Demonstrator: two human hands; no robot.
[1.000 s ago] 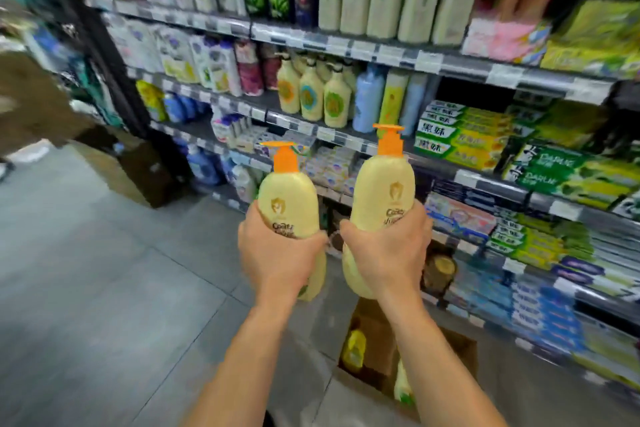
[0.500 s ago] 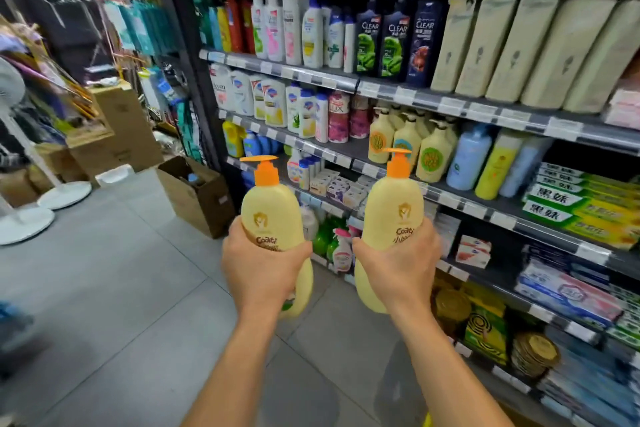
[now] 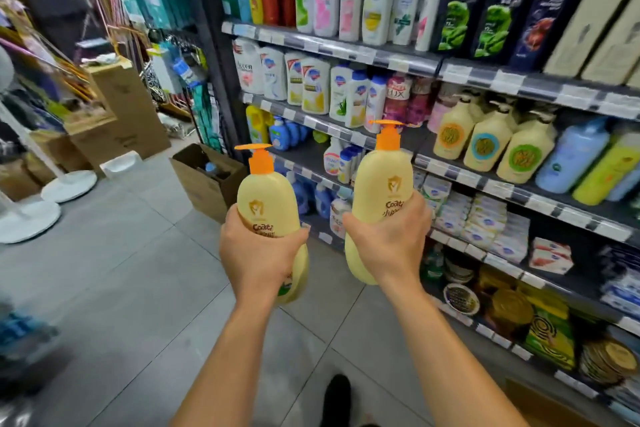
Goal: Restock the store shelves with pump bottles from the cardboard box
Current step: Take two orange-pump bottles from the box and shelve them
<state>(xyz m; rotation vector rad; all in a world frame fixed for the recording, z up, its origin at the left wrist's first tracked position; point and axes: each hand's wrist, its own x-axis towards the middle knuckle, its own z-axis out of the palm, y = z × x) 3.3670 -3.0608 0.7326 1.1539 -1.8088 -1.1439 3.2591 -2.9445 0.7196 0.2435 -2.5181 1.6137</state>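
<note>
Fingers of the left hand point(image 3: 256, 253) wrap one yellow pump bottle point(image 3: 268, 198); the right hand point(image 3: 389, 239) clasps a second point(image 3: 382, 184), both upright in mid-air, apart, beside the shelves point(image 3: 450, 163). Open grey floor point(image 3: 121, 270) lies leftward. Since a moment ago the view has closed in on the shelves. Three cream bottles point(image 3: 488, 140) stand on the shelf ahead; an opened cardboard box point(image 3: 204, 180) sits on the floor beyond.

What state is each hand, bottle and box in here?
Left hand: gripping the left pump bottle, upright.
Right hand: gripping the right pump bottle, upright, held higher.
Open cardboard box: on the floor, flaps up.
</note>
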